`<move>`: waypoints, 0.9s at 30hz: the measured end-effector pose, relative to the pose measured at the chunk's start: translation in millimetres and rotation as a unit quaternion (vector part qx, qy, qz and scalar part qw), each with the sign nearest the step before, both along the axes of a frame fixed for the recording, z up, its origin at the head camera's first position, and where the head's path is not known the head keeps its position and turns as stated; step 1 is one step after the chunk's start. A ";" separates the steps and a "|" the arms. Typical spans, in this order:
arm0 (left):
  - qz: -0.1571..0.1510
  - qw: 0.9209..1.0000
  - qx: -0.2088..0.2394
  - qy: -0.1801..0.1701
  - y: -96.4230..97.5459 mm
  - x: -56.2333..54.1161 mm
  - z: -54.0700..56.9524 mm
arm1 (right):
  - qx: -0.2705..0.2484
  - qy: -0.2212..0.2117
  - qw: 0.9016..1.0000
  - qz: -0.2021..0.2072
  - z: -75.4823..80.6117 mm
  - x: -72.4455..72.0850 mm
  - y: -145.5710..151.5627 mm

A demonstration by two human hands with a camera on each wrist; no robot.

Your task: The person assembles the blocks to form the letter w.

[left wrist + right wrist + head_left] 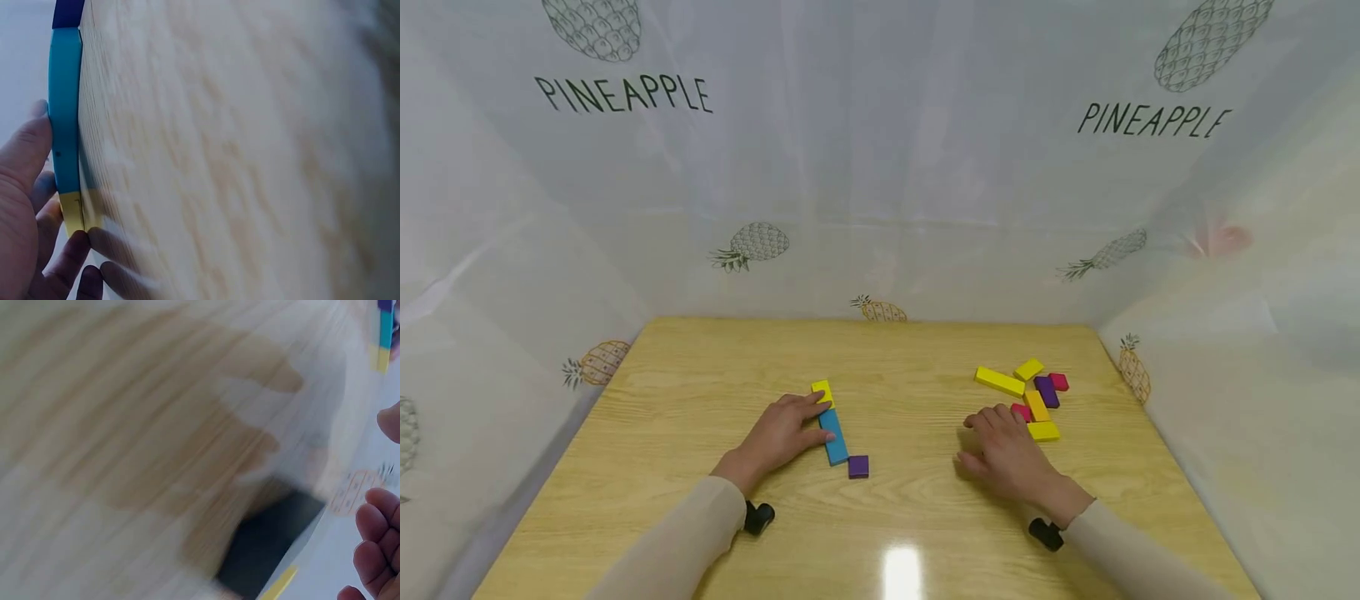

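Observation:
My left hand (782,433) lies over a short row of blocks, its fingertips on a yellow block (822,387) and its thumb on a long blue block (833,446). The yellow block meets the far end of the blue one; a purple cube (858,467) sits at the near end's right corner. In the left wrist view, fingers and thumb lie extended along the blue block (64,106) and yellow block (72,211). My right hand (1007,454) hovers with nothing in it, thumb apart from the fingers (373,522), beside a red block (1021,412) and a yellow block (1043,431).
At the right lie a long yellow block (1000,381), a small yellow block (1028,369), an orange block (1037,406), a purple block (1047,392) and a red block (1058,382). A pineapple-print curtain (880,167) encloses the wooden table (910,358).

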State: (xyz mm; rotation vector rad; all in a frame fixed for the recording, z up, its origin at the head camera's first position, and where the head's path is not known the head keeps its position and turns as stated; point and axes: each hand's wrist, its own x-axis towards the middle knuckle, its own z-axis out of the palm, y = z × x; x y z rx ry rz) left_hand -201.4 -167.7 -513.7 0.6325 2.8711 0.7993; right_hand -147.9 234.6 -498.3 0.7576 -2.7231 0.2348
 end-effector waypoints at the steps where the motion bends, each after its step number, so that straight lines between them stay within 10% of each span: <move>1: 0.001 1.000 0.000 -0.001 -0.2 -0.2 -0.2 | 0.002 0.003 1.000 -0.007 0.0 1.9 6.3; 13: 0.002 1.000 -0.002 0.003 -2.2 0.7 0.1 | 0.053 -0.006 0.996 -0.077 1.1 27.5 57.6; 27: 0.002 1.000 0.003 -0.009 -0.5 -2.5 1.2 | 0.033 -0.036 0.998 -0.048 -8.7 41.5 40.4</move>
